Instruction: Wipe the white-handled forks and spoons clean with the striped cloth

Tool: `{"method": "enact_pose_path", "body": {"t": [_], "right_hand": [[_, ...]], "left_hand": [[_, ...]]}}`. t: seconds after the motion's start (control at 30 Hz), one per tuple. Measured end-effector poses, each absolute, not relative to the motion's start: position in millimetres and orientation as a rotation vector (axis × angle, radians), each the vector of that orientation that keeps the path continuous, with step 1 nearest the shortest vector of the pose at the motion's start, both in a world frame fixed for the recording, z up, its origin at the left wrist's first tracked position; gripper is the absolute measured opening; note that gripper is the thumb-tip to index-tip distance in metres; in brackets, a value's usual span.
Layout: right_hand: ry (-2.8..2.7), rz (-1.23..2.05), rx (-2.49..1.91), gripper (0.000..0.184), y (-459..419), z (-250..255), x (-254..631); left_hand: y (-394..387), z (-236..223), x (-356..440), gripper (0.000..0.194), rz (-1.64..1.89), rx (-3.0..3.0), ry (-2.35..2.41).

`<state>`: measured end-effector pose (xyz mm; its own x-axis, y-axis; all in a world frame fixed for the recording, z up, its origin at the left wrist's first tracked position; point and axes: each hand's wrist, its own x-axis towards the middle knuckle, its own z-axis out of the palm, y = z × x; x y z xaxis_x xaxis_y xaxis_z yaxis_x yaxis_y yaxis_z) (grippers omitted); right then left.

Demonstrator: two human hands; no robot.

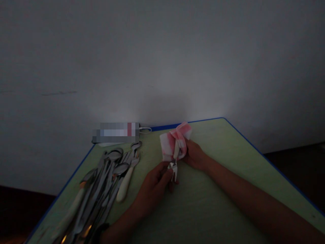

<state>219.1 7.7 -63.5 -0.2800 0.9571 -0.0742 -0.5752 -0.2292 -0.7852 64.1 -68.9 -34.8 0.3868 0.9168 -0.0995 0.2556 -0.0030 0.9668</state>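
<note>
A fork (173,166) with a pale handle is held over the middle of the table, its tines toward me. My left hand (158,178) pinches it by the head, thumb on the metal. Around the handle lies a pink and white cloth (169,145), gripped from the right by my right hand (194,154); the fingers of that hand are partly hidden behind the cloth. To the left of my left hand, a pile of spoons, forks and other cutlery (111,173) covers the table's left side. Another white-handled fork (125,181) lies at its right edge.
The pale green table (228,162) has a blue edge and stands against a grey wall (162,61). At the back left, a blurred-out flat object (116,133) rests near the wall, with a white cord loop (146,129) at its right end.
</note>
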Motion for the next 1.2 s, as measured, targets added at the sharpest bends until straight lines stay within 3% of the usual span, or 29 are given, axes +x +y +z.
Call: {"method": "enact_pose_path", "body": {"t": [0.27,0.63,0.93,1.2], "right_hand": [[-1.104,1.575,-0.741,0.055,0,-65,220],[-1.229,1.313,-1.028,0.048,-2,-62,220],[-0.677,1.822,-0.727,0.016,7,-59,221],[-0.447,1.955,-0.487,0.046,7,-46,224]], "left_hand": [[-66,-38,64,0.02,0.741,1.479,1.082],[-67,-36,65,0.02,0.704,1.535,1.101],[-67,-39,64,0.027,0.717,1.519,1.102],[-69,-36,65,0.03,0.702,1.504,1.093]]}}
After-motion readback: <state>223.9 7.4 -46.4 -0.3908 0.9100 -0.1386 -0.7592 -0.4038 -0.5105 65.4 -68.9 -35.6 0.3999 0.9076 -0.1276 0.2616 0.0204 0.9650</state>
